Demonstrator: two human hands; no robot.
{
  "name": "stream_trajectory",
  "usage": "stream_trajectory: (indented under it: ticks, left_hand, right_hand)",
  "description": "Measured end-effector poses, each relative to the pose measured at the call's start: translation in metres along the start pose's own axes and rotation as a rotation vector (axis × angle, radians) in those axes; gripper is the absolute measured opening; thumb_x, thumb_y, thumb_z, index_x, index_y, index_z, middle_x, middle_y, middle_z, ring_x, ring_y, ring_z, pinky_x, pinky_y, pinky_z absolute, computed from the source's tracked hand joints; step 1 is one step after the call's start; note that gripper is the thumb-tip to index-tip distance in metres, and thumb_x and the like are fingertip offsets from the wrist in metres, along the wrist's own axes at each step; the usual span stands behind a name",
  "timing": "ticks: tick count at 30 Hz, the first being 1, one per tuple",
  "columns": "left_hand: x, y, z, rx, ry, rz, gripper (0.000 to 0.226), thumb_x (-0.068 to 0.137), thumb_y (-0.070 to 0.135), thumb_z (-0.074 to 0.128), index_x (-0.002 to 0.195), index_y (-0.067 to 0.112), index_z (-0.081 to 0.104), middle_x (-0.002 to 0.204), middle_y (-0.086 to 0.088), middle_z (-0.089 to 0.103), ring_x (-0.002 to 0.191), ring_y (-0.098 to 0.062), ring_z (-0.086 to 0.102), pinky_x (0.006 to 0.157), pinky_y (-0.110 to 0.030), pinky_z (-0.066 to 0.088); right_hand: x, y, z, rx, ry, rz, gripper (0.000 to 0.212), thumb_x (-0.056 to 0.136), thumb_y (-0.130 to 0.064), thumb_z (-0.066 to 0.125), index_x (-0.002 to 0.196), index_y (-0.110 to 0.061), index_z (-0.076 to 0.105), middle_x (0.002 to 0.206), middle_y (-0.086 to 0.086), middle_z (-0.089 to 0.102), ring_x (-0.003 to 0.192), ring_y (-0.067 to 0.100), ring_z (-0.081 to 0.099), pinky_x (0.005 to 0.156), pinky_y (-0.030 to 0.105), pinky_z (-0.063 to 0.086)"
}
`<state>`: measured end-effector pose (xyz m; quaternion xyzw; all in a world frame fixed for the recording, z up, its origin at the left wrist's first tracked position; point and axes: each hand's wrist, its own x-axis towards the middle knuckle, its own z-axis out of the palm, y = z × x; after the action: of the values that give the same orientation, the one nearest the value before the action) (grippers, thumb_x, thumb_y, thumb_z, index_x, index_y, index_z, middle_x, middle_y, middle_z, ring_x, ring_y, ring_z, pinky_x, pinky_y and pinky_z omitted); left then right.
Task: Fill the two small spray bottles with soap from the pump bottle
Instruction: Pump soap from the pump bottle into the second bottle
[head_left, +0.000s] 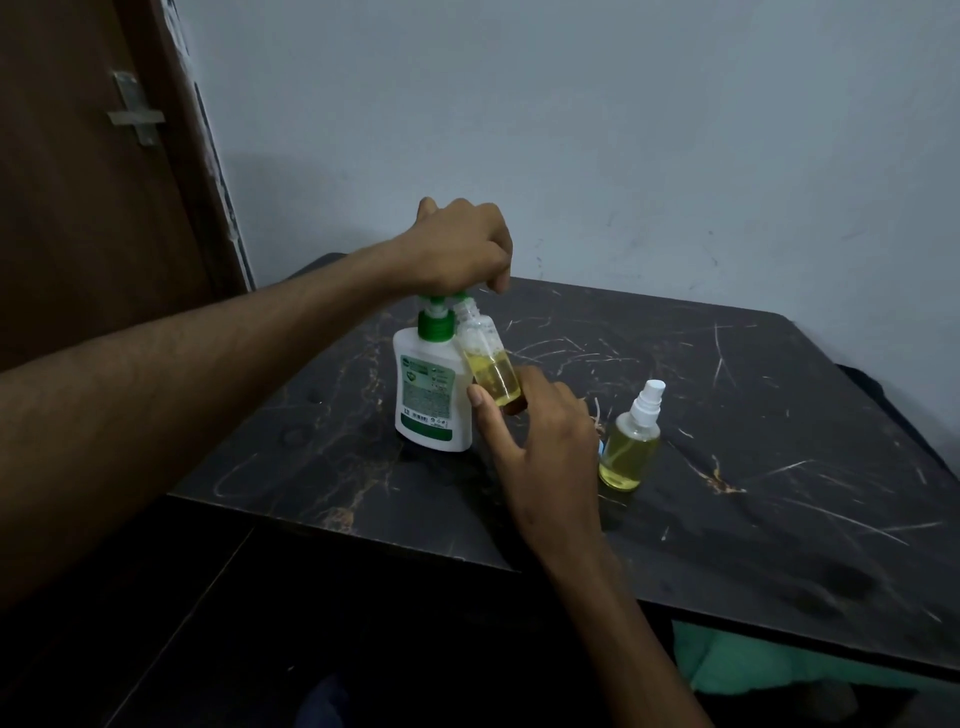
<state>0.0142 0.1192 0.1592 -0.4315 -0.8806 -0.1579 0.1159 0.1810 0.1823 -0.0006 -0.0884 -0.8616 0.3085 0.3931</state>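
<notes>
**Second bottle at the nozzle — half full and counting**

We've got the left hand (457, 244) on top of the pump bottle (434, 387), fingers curled down over the green pump head, and the right hand (540, 431) pinching the open bottle (488, 364) low on its body, thumb on the near side. That bottle is lifted off the counter (727, 467), tilted, its neck tucked just under the nozzle and touching the pump bottle's side. Yellow soap sits roughly halfway up it. Off to the right, well apart, the capped bottle (631, 441) stands upright with its white sprayer on, nearly full — that one looks done.

What matters now, we reckon, is keeping the narrow neck dead under the spout while we press. Short, slow strokes seem wisest, since thick soap can pile up at a small mouth and run down the outside. The pump bottle should stay flat on the counter under the pressing hand. We'd hold the small bottle's tilt steady and watch the level climb.
</notes>
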Motion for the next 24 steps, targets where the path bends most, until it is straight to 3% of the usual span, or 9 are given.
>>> stream_trajectory:
  ticks: [4, 20, 24]
  left_hand:
    - [-0.0024, -0.0024, 0.0029, -0.034, 0.001, -0.016, 0.018, 0.084, 0.017, 0.063, 0.081, 0.020, 0.081, 0.089, 0.017, 0.071, 0.097, -0.013, 0.060, 0.098, -0.046, 0.025]
    - [-0.0025, -0.0002, -0.0012, -0.012, 0.009, 0.003, 0.016, 0.085, 0.020, 0.063, 0.082, 0.019, 0.079, 0.096, 0.012, 0.073, 0.096, -0.015, 0.061, 0.099, -0.047, 0.025]
    - [-0.0018, 0.0005, 0.0001, -0.029, 0.007, -0.014, 0.017, 0.084, 0.018, 0.064, 0.083, 0.019, 0.081, 0.096, 0.012, 0.073, 0.098, -0.015, 0.060, 0.099, -0.047, 0.025]
  right_hand:
    - [-0.0005, -0.0003, -0.0004, 0.006, 0.005, 0.002, 0.041, 0.103, -0.061, 0.047, 0.114, -0.026, 0.064, 0.093, -0.011, 0.057, 0.087, 0.010, 0.050, 0.075, 0.028, 0.035]
    - [-0.0010, 0.0018, 0.0012, -0.008, -0.014, 0.013, 0.052, 0.100, -0.069, 0.039, 0.121, -0.029, 0.064, 0.098, -0.010, 0.061, 0.092, 0.012, 0.054, 0.078, 0.030, 0.043]
    - [-0.0001, 0.0012, 0.0011, -0.011, 0.006, -0.002, 0.045, 0.102, -0.064, 0.045, 0.117, -0.026, 0.065, 0.095, -0.011, 0.060, 0.089, 0.011, 0.053, 0.077, 0.030, 0.041]
